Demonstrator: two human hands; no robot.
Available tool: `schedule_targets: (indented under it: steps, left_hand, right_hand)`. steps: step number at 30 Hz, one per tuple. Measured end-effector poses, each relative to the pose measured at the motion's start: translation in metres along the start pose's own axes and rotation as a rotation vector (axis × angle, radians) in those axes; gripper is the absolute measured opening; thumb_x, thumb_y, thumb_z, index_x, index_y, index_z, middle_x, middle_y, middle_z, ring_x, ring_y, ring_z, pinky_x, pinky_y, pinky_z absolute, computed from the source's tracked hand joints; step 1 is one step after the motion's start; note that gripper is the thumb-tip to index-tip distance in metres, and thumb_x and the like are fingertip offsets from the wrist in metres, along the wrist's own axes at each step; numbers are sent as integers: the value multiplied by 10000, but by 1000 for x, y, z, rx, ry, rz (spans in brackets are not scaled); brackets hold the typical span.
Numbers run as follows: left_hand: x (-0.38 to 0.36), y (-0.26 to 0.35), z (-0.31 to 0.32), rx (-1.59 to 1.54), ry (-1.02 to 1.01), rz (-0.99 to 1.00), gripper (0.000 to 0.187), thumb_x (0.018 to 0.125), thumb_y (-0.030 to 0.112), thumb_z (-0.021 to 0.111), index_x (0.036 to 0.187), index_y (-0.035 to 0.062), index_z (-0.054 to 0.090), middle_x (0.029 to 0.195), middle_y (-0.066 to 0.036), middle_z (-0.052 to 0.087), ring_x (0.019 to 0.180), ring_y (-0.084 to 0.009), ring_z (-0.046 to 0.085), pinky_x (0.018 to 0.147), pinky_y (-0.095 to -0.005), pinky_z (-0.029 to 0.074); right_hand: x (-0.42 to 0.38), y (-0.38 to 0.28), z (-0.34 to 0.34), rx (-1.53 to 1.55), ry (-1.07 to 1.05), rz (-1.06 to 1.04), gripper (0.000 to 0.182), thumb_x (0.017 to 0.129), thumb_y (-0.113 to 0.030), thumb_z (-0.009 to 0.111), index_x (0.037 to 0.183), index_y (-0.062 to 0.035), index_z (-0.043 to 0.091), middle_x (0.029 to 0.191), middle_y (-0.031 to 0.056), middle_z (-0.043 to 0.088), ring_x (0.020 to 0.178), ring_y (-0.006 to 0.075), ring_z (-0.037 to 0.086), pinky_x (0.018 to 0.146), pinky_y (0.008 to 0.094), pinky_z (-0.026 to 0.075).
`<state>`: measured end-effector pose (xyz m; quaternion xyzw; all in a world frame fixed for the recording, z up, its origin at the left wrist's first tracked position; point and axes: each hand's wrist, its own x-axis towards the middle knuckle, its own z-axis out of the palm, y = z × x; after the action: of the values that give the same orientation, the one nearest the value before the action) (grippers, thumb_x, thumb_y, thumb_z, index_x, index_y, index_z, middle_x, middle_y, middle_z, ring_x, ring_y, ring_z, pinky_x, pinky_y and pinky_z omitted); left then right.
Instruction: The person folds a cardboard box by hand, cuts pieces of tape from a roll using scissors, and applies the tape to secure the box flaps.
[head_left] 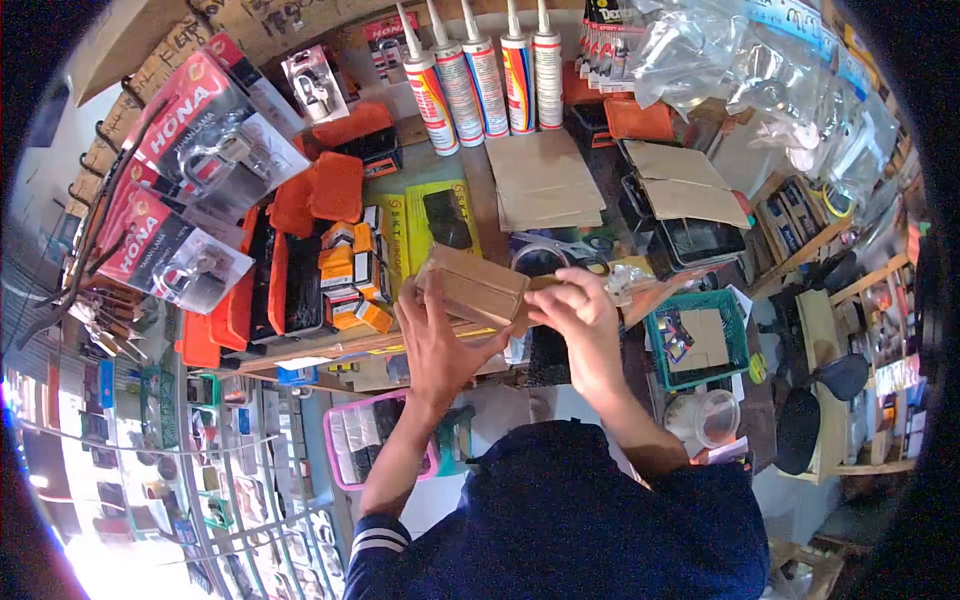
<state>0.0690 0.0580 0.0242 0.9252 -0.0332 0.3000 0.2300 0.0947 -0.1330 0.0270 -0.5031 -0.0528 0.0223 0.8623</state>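
Note:
A small brown cardboard box (470,286) is held up, tilted, over the front edge of the counter. My left hand (437,340) grips it from the left and below, thumb along its near side. At the box's right end, my right hand (582,318) has its fingers pinched on what looks like the end flap; the fingertips partly hide it. Behind the box lie scissors (580,249) and a yellow package (438,222) with a dark centre. Small orange-and-black boxes (354,270) are stacked left of my left hand.
Upright sealant tubes (484,92) line the counter's back, behind a flat cardboard sheet (545,182). Carded padlocks (215,165) hang at left above orange-lidded bins (335,188). A green basket (697,378) is at right, a pink basket (335,465) below left. Plastic bags (760,75) hang upper right.

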Motion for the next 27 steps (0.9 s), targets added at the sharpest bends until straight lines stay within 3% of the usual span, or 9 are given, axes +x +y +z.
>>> schedule_targets:
  steps: [6, 9, 16, 19, 22, 27]
  left_hand:
    - [-4, 5, -1, 39, 57, 86, 1196, 599, 407, 942, 1537, 52, 290, 1339, -310, 391, 1203, -507, 439, 987, -601, 419]
    - [-7, 6, 1, 38, 79, 98, 1182, 605, 409, 941, 1536, 62, 302, 1361, -319, 382, 1213, -506, 434, 984, -602, 418]
    - [-17, 2, 5, 64, 112, 111, 1168, 605, 417, 939, 1535, 74, 321, 1392, -327, 353, 1226, -521, 420, 981, -609, 420]
    - [-17, 2, 7, 72, 132, 121, 1170, 601, 412, 940, 1537, 80, 323, 1398, -322, 349, 1228, -522, 418, 978, -608, 422]
    - [-17, 3, 7, 76, 140, 129, 1179, 594, 404, 943, 1542, 89, 318, 1401, -314, 350, 1230, -518, 418, 982, -605, 417]
    - [-21, -2, 13, 46, 158, 149, 1213, 563, 420, 955, 1538, 93, 311, 1401, -296, 369, 1280, -484, 397, 1035, -630, 352]
  right_hand:
    - [-12, 13, -6, -2, 98, -6, 437, 935, -46, 707, 1300, -3, 470, 1099, 154, 696, 1052, 227, 687, 960, 426, 564]
    - [-15, 11, -3, 132, 119, 158, 564, 924, -48, 721, 1379, 36, 400, 1115, 171, 690, 1081, 246, 680, 996, 441, 550]
    - [-20, 9, 3, 134, 156, 203, 664, 896, -68, 760, 1412, 57, 361, 1127, 202, 683, 1094, 260, 679, 1005, 442, 546]
    - [-21, 11, 4, 117, 182, 191, 700, 886, -68, 771, 1422, 63, 340, 1125, 216, 687, 1078, 265, 690, 993, 436, 555]
    - [-22, 16, 4, 125, 207, 167, 671, 881, -69, 782, 1421, 9, 392, 1147, 223, 700, 1056, 246, 699, 923, 393, 573]
    - [-23, 17, 11, 89, 248, 72, 664, 858, -39, 799, 1387, 51, 409, 996, 192, 741, 919, 203, 721, 864, 351, 580]
